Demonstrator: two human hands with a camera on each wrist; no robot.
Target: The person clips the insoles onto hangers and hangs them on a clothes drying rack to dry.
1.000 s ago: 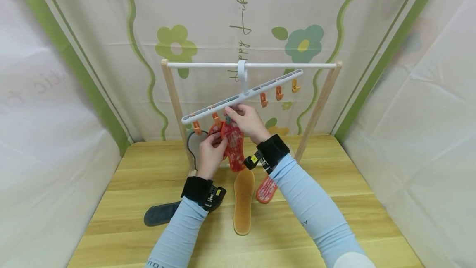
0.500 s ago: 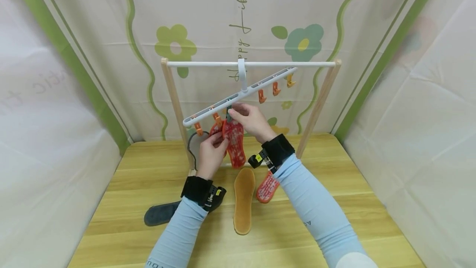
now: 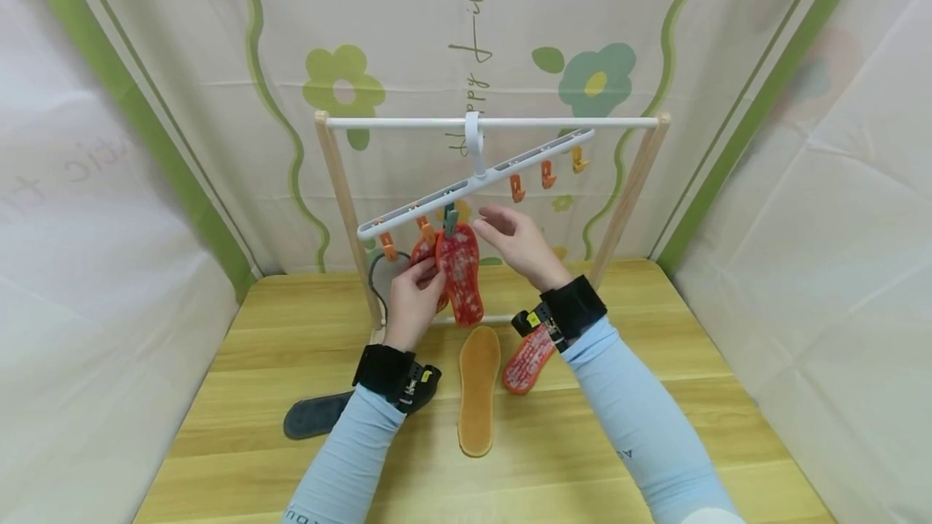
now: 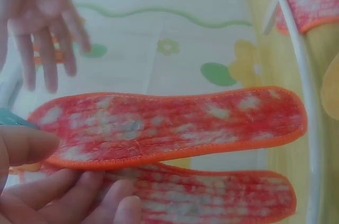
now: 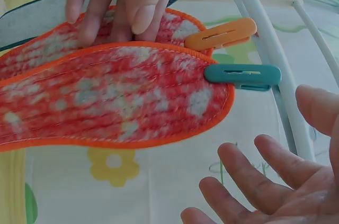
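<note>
Right hand point(image 3: 518, 242) has left the teal clip point(image 3: 451, 221), fingers spread | left hand point(image 3: 413, 297) pinches clipped red insole point(image 3: 460, 273) | centre-frame: tan insole point(image 3: 478, 390), grey insole point(image 3: 316, 416), second red insole point(image 3: 527, 361) lie unhung on table point(image 3: 655, 395)

A rack point(image 3: 491, 123) stands at the far side of the surface point(image 3: 655, 395), with a clip hanger point(image 3: 476, 180) hung from its rail, tilted down to the left. Two insoles point(image 3: 459, 273) hang from clips on the hanger's left half. On the surface nearer lie three more insoles point(image 3: 478, 390): one left, one middle, one right, just beside the middle one.
</note>
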